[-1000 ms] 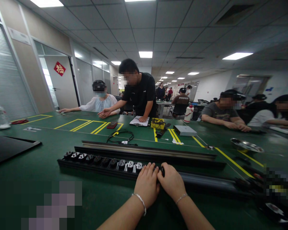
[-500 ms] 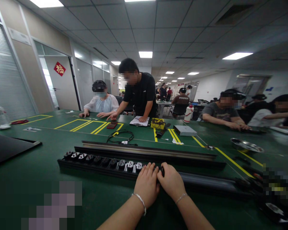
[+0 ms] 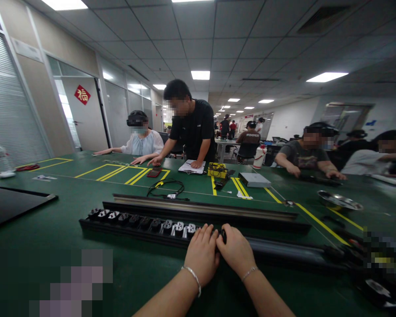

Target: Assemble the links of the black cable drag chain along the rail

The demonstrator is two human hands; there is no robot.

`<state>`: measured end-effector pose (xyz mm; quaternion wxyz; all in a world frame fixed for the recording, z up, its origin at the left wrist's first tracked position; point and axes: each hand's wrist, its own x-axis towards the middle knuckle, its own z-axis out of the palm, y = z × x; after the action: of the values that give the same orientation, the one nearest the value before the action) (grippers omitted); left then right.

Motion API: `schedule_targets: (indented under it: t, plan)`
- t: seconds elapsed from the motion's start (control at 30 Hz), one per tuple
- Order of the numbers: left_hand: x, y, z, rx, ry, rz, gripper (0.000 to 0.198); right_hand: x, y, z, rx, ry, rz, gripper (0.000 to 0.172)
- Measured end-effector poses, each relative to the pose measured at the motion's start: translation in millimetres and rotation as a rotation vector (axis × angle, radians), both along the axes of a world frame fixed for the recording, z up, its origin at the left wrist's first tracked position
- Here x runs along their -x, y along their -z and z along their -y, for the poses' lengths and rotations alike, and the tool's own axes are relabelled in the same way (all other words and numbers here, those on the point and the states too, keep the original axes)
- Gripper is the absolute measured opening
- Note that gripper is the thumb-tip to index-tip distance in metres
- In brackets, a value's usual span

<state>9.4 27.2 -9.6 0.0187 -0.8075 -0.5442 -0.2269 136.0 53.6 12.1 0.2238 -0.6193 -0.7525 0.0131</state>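
A long black power strip housing (image 3: 132,231) lies across the table in front of me, with a row of black and white socket modules (image 3: 167,226) along its left part. My left hand (image 3: 202,253) lies over the housing just right of the last visible module, its fingers together and curled over the strip. Touching it, my right hand (image 3: 236,251) is curled around a small black part (image 3: 223,236), mostly hidden by the fingers. Behind the strip lies a second long black channel (image 3: 201,210), parallel to it.
Beyond the channel are a coiled black cable (image 3: 165,189), a red phone (image 3: 154,172), a yellow basket (image 3: 218,170) and a grey box (image 3: 254,179). A metal bowl (image 3: 339,200) stands to the right. Black panel (image 3: 16,204) at left. Several people work around the table.
My hands and the strip stay where they were. Across the table, the seated person's hand at left has moved left; the person at right has spread their hands apart.
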Motion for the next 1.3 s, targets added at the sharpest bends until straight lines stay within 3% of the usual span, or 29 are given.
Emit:
schedule_targets:
  t: [1.3]
  plan:
    - [0.7,3.4,-1.2,-0.015,0.001,-0.007,0.049,0.2,0.4,-0.1,-0.074,-0.006,0.028,0.01]
